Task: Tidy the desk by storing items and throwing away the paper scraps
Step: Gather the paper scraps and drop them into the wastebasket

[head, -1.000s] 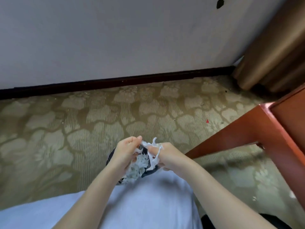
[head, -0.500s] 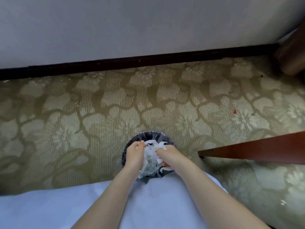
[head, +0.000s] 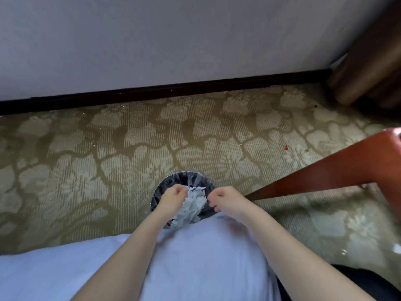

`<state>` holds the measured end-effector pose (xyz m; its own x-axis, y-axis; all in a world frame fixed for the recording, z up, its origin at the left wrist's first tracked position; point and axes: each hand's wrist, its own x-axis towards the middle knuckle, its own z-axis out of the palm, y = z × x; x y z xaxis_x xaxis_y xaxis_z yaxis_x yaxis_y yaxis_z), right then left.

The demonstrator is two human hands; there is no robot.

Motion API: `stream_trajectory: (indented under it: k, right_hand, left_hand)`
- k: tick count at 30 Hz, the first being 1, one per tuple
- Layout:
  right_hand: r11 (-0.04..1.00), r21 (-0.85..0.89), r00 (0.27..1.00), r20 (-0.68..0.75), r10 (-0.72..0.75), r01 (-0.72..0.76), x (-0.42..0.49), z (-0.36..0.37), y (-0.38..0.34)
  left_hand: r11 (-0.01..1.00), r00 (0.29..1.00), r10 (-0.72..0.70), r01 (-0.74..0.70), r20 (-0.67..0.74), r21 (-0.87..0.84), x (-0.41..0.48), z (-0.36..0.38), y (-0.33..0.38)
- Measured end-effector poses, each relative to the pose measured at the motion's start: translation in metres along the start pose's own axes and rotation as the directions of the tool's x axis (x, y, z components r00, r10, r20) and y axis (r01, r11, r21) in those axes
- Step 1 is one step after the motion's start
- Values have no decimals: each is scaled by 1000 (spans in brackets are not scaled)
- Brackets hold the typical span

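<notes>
Presently, head view: left grip and right grip above black lined bin on patterned carpet, near side of scene. Left grip fingers curled on white paper scraps; bunch hangs between both grips over bin mouth. Right grip curled just beside scraps' right edge; whether it holds anything, cannot tell. Red-brown table right of bin. Wall and dark baseboard far.

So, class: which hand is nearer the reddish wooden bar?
The right hand: the reddish wooden bar ends just beside it, while the left hand lies beyond the paper scraps.
</notes>
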<state>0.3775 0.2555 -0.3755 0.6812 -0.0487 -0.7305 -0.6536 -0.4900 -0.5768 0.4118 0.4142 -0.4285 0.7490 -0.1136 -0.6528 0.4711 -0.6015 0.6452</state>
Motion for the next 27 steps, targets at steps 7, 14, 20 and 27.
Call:
stream_trajectory:
  k: [7, 14, 20, 27]
  right_hand:
    - [967, -229, 989, -63, -132, 114, -93, -52, -3]
    - [899, -384, 908, -262, -326, 211, -211, -103, -13]
    - [824, -526, 717, -490, -496, 211, -322, -132, -6]
    - [838, -537, 549, -673, -496, 98, -433, -163, 42]
  left_hand:
    - [935, 951, 253, -288, 178, 206, -66, 6, 52]
    - [639, 769, 503, -638, 394, 430, -166, -11, 135]
    - [347, 564, 632, -819, 531, 457, -264, -4, 211]
    - [57, 306, 706, -924, 639, 379, -362, 52, 277]
